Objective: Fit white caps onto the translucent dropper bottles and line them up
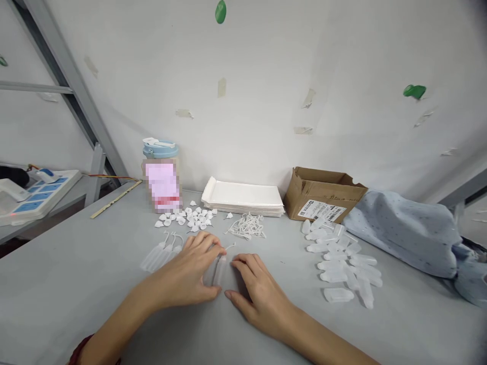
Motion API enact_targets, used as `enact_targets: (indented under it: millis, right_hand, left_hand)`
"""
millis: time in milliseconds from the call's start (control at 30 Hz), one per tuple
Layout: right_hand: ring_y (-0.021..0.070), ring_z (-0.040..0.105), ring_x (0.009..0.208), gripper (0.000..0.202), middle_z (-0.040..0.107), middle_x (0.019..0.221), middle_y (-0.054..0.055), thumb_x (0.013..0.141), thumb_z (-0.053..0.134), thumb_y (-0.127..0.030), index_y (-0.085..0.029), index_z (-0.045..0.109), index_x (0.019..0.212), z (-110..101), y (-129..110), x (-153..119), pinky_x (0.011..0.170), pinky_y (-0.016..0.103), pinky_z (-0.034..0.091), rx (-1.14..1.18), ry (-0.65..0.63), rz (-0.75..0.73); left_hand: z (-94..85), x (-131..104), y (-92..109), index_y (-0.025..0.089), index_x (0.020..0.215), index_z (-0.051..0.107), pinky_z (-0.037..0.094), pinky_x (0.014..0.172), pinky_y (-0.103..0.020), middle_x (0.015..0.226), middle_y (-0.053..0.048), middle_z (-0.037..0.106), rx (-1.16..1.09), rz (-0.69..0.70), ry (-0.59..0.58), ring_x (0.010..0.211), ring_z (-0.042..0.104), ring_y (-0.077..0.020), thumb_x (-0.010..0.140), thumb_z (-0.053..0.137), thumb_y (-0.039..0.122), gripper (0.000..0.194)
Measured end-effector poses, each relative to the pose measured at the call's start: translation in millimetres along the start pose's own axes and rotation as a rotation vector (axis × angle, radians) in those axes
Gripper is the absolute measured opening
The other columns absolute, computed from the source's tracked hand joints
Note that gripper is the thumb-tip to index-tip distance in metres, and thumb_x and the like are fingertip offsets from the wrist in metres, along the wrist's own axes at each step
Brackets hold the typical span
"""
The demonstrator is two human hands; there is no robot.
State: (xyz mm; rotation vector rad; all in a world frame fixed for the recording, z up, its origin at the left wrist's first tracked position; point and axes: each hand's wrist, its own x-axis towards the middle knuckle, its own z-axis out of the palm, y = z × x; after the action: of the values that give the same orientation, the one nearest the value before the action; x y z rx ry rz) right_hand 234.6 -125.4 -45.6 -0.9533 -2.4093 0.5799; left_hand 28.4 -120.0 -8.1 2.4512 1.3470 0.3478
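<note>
A translucent plastic tube [219,271] with a looped white cord at its top lies on the grey table. My left hand [196,268] grips it lengthwise, fingers at the corded end and thumb at the other. Part of another clear tube shows under that hand. Just to the right, my right hand [262,294] rests on the table with curved fingers apart and nothing visible in them. Several corded tubes [158,257] lie side by side, left of my left hand. Beyond both hands are a pile of white cords [249,226] and scattered small white caps [196,219].
Many loose translucent tubes [337,253] spread at the right, before an open cardboard box [323,192]. Light blue cloth [407,228] lies beside it. A stack of white trays [245,195] and a blue-lidded container [162,149] stand by the wall.
</note>
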Motion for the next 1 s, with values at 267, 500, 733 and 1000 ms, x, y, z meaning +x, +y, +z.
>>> enact_targets:
  millis: [267, 500, 733, 1000]
  right_hand:
    - [0.0265, 0.045, 0.109, 0.043, 0.050, 0.120, 0.016, 0.084, 0.058, -0.021, -0.007, 0.049, 0.123, -0.5, 0.2, 1.3, 0.095, 0.042, 0.045, -0.019, -0.016, 0.006]
    - [0.0268, 0.043, 0.110, 0.047, 0.048, 0.124, 0.015, 0.086, 0.054, -0.022, -0.012, 0.045, 0.130, -2.0, -2.3, 1.4, 0.096, 0.044, 0.044, -0.074, -0.068, -0.024]
    - [0.0268, 0.042, 0.111, 0.045, 0.048, 0.125, 0.015, 0.085, 0.054, -0.021, -0.012, 0.047, 0.129, -2.4, -3.4, 1.1, 0.096, 0.043, 0.043, -0.083, -0.074, -0.022]
    - [0.0265, 0.043, 0.111, 0.045, 0.048, 0.124, 0.015, 0.086, 0.055, -0.020, -0.012, 0.045, 0.129, -2.1, -3.6, 1.2, 0.096, 0.044, 0.044, -0.058, -0.065, -0.027]
  left_hand:
    - [-1.0, -1.2, -1.9, 0.022, 0.108, 0.055, 0.035, 0.090, -0.042, 0.110, -0.006, 0.047, 0.021, -0.036, -0.025, 0.108, 0.038, -0.0269, 0.067, 0.055, 0.020, 0.041]
    - [-1.0, -1.9, -3.0, 0.022, 0.107, 0.055, 0.035, 0.089, -0.042, 0.108, -0.005, 0.048, 0.022, -0.039, -0.027, 0.106, 0.039, -0.0266, 0.067, 0.055, 0.020, 0.040]
    - [-2.4, -2.3, -2.4, 0.023, 0.109, 0.054, 0.036, 0.090, -0.042, 0.109, -0.005, 0.048, 0.007, -0.047, -0.035, 0.107, 0.039, -0.0264, 0.067, 0.056, 0.021, 0.042]
    - [-1.5, -1.6, -0.4, 0.022, 0.107, 0.056, 0.036, 0.091, -0.041, 0.108, -0.006, 0.049, -0.012, -0.030, -0.027, 0.108, 0.039, -0.0265, 0.066, 0.057, 0.020, 0.041]
